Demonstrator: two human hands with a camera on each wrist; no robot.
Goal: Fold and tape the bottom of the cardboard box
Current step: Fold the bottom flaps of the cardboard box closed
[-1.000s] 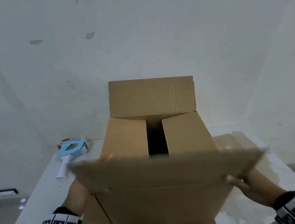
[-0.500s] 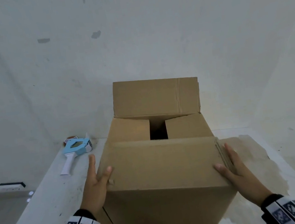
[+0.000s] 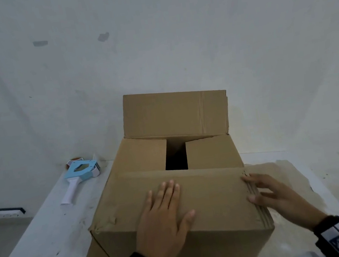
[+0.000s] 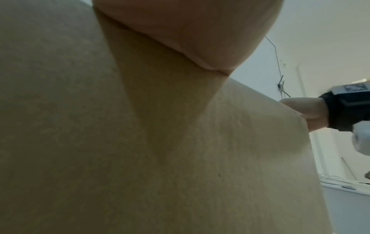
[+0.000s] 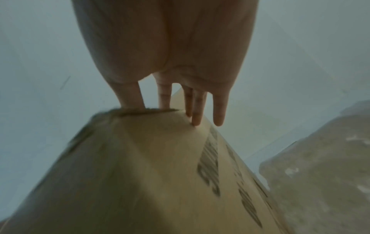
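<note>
A brown cardboard box [image 3: 220,249] stands on the white table [image 3: 39,244], bottom flaps upward. The near long flap [image 3: 212,190] lies folded down over two short flaps [image 3: 143,153], and the far long flap [image 3: 173,114] stands upright. A dark gap [image 3: 176,156] shows between the short flaps. My left hand [image 3: 166,218] lies flat with straight fingers on the near flap. At the box's right edge my right hand [image 3: 269,192] rests with straight fingers, thumb on top; its fingertips [image 5: 197,120] touch the cardboard [image 5: 140,174]. The left wrist view is filled by cardboard [image 4: 140,142].
A blue and white tape dispenser [image 3: 77,176] lies on the table left of the box, handle toward me. A brownish worn patch [image 3: 284,177] covers the table to the right. A white wall [image 3: 152,43] rises close behind the table.
The near flap went from lifted to pressed flat. My left hand slid from the box's left corner to the middle of the flap; my right hand stays at the right edge.
</note>
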